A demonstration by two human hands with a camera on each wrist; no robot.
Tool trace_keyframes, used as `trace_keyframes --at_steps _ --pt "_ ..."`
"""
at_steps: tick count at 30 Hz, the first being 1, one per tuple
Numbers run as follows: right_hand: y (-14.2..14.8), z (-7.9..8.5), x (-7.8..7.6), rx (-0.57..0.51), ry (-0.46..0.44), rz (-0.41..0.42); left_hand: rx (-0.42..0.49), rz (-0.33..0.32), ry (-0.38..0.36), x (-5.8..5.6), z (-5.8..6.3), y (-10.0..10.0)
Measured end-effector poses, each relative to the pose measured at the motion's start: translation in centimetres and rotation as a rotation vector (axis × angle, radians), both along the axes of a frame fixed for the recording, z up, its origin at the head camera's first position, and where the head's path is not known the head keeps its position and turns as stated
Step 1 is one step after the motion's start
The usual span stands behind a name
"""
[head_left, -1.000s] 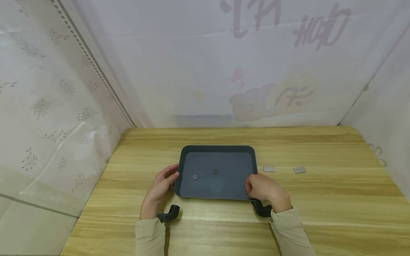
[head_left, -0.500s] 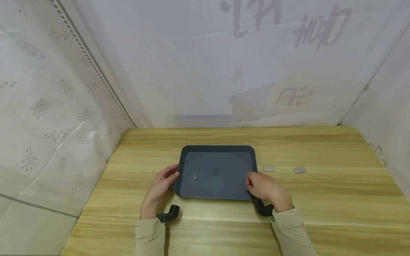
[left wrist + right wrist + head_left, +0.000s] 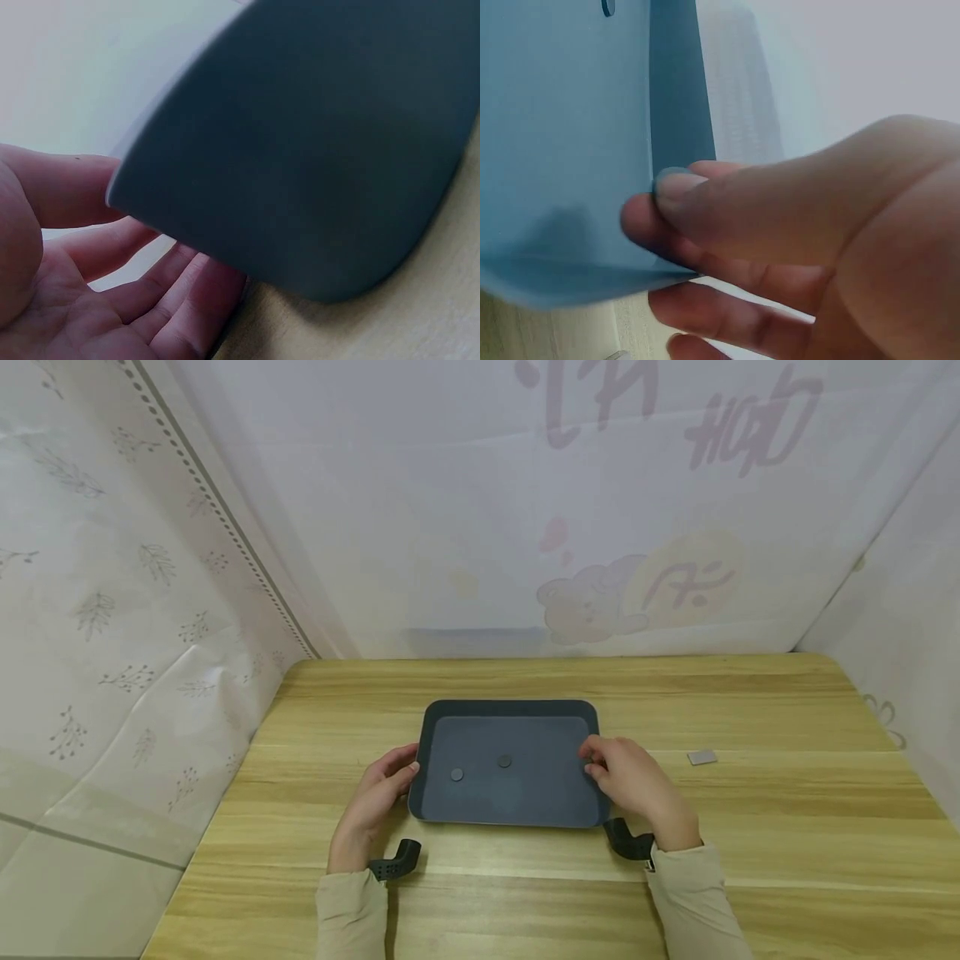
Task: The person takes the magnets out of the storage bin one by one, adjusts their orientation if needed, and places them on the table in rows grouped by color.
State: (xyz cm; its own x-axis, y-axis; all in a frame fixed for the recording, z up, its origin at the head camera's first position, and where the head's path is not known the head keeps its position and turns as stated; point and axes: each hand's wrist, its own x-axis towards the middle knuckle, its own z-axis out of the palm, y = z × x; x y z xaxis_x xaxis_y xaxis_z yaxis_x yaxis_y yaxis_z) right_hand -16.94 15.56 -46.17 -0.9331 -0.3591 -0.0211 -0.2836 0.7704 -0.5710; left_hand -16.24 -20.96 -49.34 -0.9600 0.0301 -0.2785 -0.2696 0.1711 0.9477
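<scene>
My left hand (image 3: 378, 793) grips the left edge of a dark grey rectangular tray (image 3: 510, 710); in the left wrist view its thumb lies at the rim, the other fingers below. At the tray's right wall, my right hand (image 3: 637, 781) has thumb and index finger together over the inside. A dark rounded edge of a small disc (image 3: 662, 178) shows at the thumb tip, mostly hidden by the fingers. The other right fingers lie outside the rim. Inside the tray lie a lighter grey disc (image 3: 457, 775) and a darker one (image 3: 505, 762).
A flat grey rectangular piece (image 3: 702, 757) lies on the wooden table (image 3: 787, 827), right of the tray. Black camera mounts (image 3: 397, 862) sit at both wrists. Patterned pale cloth (image 3: 450, 527) hangs behind the table and along both sides.
My right hand has moved up and to the right along the tray's right side, its fingers lifting from the near corner. It now covers the nearer rectangular piece. The left hand has stayed still.
</scene>
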Motion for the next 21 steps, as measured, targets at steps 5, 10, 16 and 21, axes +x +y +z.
trace_keyframes --at_steps 5,10,16,21 --pt "0.18 0.01 -0.11 -0.019 0.026 -0.002 0.000 0.003 0.002 -0.01 -0.03 0.04" --pt "0.33 -0.06 -0.20 -0.029 0.026 -0.009 0.004 0.002 -0.001 0.01 -0.02 0.02" --pt "0.55 0.12 -0.26 -0.046 0.014 -0.009 0.001 -0.003 -0.002 0.01 0.05 0.03" --pt "0.69 0.12 -0.36 -0.050 0.014 -0.008 0.001 -0.004 -0.002 0.03 0.10 0.02"
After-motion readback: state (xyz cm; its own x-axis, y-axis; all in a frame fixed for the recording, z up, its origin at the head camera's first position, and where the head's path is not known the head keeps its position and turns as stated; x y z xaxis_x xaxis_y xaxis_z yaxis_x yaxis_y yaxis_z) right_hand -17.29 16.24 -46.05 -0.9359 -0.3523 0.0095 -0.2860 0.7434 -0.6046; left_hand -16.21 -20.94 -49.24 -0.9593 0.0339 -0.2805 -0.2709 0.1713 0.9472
